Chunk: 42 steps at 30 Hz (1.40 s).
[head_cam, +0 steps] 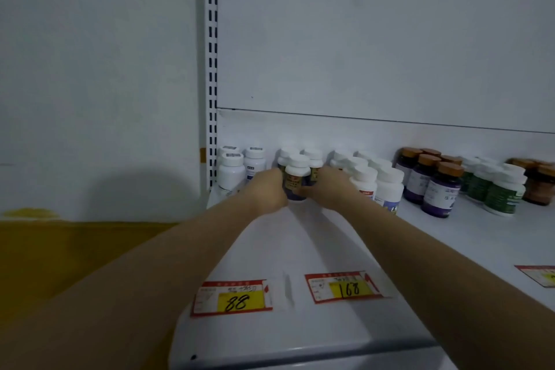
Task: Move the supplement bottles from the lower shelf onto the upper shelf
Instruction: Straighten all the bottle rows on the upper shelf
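Observation:
A white shelf (300, 243) carries rows of supplement bottles along its back. In the middle stands a cluster of three dark bottles with white caps (297, 171). My left hand (268, 189) holds the cluster from its left side and my right hand (327, 189) holds it from the right, fingers wrapped round the front bottle's lower part. The bottle bottoms are hidden by my hands. Only this one shelf level is in view.
White bottles (231, 171) stand at the far left by the slotted upright (212, 69). White-capped bottles (375, 183), purple ones with brown caps (435, 189), green ones (501, 192) and brown ones (540, 186) stand to the right. Price tags 88 (234, 299) and 168 (345, 287) lie near the front edge.

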Motion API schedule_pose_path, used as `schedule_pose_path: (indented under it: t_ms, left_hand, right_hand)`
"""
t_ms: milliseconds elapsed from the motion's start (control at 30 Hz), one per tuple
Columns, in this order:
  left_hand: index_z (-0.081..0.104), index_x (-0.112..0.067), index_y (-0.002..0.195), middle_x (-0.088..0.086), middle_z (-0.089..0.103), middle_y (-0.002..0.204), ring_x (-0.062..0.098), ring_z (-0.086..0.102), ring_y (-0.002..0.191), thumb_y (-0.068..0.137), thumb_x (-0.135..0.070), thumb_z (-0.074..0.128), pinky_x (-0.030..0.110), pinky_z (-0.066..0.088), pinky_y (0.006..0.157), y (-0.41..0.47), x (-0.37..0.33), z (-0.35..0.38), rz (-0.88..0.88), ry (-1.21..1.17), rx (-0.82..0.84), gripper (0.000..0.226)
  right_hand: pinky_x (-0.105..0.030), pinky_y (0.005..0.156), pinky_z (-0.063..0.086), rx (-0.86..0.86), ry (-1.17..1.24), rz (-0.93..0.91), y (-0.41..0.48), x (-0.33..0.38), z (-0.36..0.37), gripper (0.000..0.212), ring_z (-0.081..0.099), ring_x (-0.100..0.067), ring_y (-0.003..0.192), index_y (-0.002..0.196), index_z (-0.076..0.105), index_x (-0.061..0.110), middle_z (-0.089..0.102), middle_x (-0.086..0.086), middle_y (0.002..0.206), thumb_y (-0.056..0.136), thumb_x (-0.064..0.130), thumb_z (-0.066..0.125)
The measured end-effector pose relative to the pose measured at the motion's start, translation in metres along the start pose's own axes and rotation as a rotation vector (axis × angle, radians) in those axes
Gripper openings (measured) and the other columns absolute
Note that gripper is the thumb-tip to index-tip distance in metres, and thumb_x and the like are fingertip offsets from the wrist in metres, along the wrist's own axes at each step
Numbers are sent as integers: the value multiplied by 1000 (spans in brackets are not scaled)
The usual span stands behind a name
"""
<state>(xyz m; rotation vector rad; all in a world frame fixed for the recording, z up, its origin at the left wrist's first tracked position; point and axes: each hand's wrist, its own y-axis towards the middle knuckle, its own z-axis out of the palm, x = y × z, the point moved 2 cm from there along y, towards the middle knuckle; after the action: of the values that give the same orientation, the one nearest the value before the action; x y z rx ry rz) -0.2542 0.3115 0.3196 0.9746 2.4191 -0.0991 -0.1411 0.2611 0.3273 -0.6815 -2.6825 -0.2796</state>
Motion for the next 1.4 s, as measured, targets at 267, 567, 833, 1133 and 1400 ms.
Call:
schedule_pose_path:
  t_ms: [267, 567, 833, 1133, 1400]
  left_hand:
    - [60, -6, 117, 14, 63, 119, 26, 59, 103, 91, -19, 56, 29, 45, 86, 33, 8, 25, -123, 27, -9, 29]
    - [65, -5, 110, 13, 67, 113, 27, 62, 101, 87, -24, 62, 26, 45, 79, 32, -3, 26, -182, 110, -139, 30]
    - [69, -1, 99, 13, 66, 92, 20, 55, 78, 81, -21, 69, 26, 42, 63, 27, -4, 25, -188, 94, -199, 27]
    - [69, -1, 101, 16, 70, 102, 30, 65, 94, 82, -12, 65, 29, 45, 72, 33, 4, 26, -144, 22, -224, 22]
    - [70, -4, 97, 13, 70, 96, 24, 60, 79, 71, -18, 75, 27, 43, 66, 36, 9, 31, -154, -86, -258, 31]
  right_hand:
    - [-30, 87, 43, 33, -2, -95, 15, -4, 16, 35, 55, -31, 117, 125, 54, 0, 58, -19, 127, 95, 18, 50]
    - [-26, 83, 41, 36, 109, -216, 10, -11, 8, 40, 55, -29, 116, 126, 50, 0, 58, -17, 126, 90, 15, 59]
    - [-25, 71, 41, 13, 187, -203, 14, -13, 18, 39, 62, -28, 102, 116, 59, 2, 65, -15, 112, 81, 17, 68]
    - [-24, 72, 38, 34, -20, -194, 18, -5, 22, 31, 60, -29, 108, 119, 58, 2, 62, -17, 119, 92, 16, 53]
    - [-28, 72, 43, 54, -28, -161, 15, -8, 19, 33, 62, -28, 104, 114, 62, 5, 66, -13, 111, 87, 22, 59]
